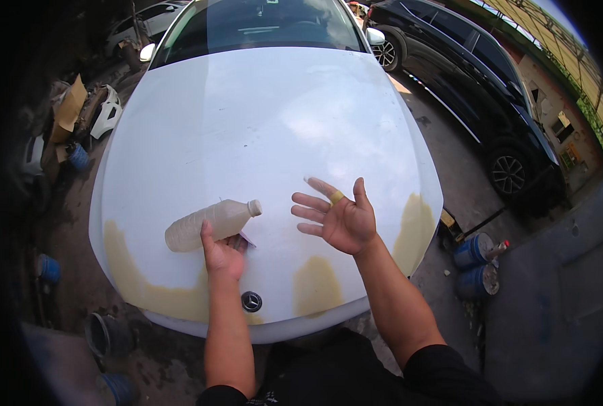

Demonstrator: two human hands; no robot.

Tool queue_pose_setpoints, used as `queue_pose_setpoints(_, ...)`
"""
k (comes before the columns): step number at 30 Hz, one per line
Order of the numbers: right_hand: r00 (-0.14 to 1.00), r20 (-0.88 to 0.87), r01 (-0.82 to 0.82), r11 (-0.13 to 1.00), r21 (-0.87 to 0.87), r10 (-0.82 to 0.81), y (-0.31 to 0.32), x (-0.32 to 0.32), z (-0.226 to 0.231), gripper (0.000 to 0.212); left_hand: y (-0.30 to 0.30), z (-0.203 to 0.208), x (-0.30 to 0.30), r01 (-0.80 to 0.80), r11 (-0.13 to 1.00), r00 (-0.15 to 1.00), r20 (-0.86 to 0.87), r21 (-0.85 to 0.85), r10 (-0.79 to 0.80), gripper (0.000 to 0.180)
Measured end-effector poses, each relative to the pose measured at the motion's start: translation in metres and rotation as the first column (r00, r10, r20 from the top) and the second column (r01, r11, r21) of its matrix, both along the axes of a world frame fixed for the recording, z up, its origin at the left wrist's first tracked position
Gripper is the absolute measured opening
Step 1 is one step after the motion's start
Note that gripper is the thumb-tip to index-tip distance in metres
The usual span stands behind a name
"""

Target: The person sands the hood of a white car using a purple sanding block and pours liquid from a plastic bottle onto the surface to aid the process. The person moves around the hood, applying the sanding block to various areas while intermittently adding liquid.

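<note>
My left hand (223, 256) is closed around a translucent plastic bottle (210, 225), which lies tilted in the grip with its capped end pointing right. A small pale purplish piece (248, 239) of something thin sticks out by the fingers of that hand; what it is I cannot make out. My right hand (345, 220) is held open, palm up and fingers spread, with nothing in it. One finger wears a yellow band, and a fingertip looks white. Beneath both hands spreads the white car hood (267, 135), with dull yellowish patches (318, 284) along its front and sides.
A black car (464, 74) stands at the right. Blue buckets (474, 250) sit on the floor at the right, and a dark bucket (108, 335) at the lower left. Cardboard (69, 111) and a white car part (107, 111) lie at the left.
</note>
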State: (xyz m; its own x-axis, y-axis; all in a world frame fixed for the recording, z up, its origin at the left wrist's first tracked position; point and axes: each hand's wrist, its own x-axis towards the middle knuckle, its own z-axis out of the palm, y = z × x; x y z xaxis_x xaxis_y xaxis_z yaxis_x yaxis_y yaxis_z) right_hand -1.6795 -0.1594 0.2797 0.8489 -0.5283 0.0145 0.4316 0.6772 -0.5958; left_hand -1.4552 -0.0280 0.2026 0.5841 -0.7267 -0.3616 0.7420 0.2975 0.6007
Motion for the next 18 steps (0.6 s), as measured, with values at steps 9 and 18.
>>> queue_pose_setpoints(9, 0.917, 0.357, -0.243, 0.959, 0.148, 0.178, -0.077, -0.061, -0.016, 0.098, -0.007, -0.010, -0.008, -0.257, 0.941, 0.962, 0.153, 0.221, 0.227, 0.101)
queue_pose_setpoints(18, 0.848, 0.442, -0.382, 0.915, 0.126, 0.293, -0.119, -0.076, -0.022, 0.098, -0.023, 0.003, -0.034, -0.365, 0.910, 0.931, 0.108, 0.199, 0.349, 0.088)
